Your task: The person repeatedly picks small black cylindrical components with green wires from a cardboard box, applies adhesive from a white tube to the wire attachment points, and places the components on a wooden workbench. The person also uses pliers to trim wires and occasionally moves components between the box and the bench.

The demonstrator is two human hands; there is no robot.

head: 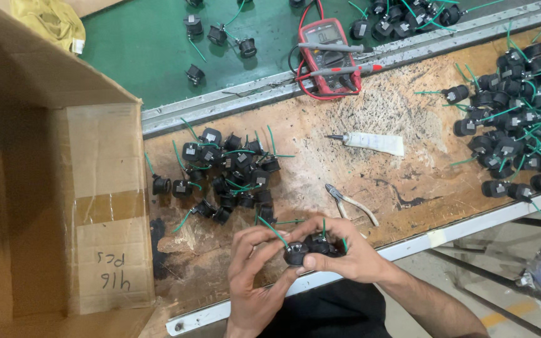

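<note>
My left hand [255,269] and my right hand [345,253] meet at the near edge of the worn wooden bench [408,106]. Together they pinch small black round parts [305,249] with thin green wires sticking up from them. The left fingers curl over the front part; the right hand cups one or two more behind it. Just beyond my hands lies a pile of the same black wired parts [230,172].
A large open cardboard box [51,188] fills the left side. Small pliers [349,203] and a white glue tube [370,143] lie mid-bench. A red multimeter [330,56] with probes sits at the back. A bigger heap of black parts [521,119] covers the right.
</note>
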